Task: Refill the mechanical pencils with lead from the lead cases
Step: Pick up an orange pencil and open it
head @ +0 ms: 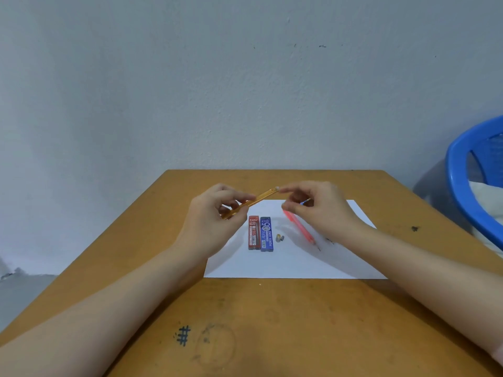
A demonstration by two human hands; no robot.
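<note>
Two bare hands are recorded, the left hand (pixel 209 221) and the right hand (pixel 324 213). Both forearms (pixel 114 303) are seen uncovered down to the frame's edge. Fingernails appear short, though detail is blurred.

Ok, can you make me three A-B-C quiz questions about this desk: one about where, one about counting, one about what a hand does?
1. Where is the pink pencil? A on the white paper; B on the chair; C in a hand.
2. How many lead cases lie there? A one; B two; C four.
3. What does the left hand do? A lies flat; B holds the orange pencil; C presses the paper.
Answers: 1 A, it lies on the sheet. 2 B, a red case beside a blue case. 3 B, its fingers curl round it.
</note>
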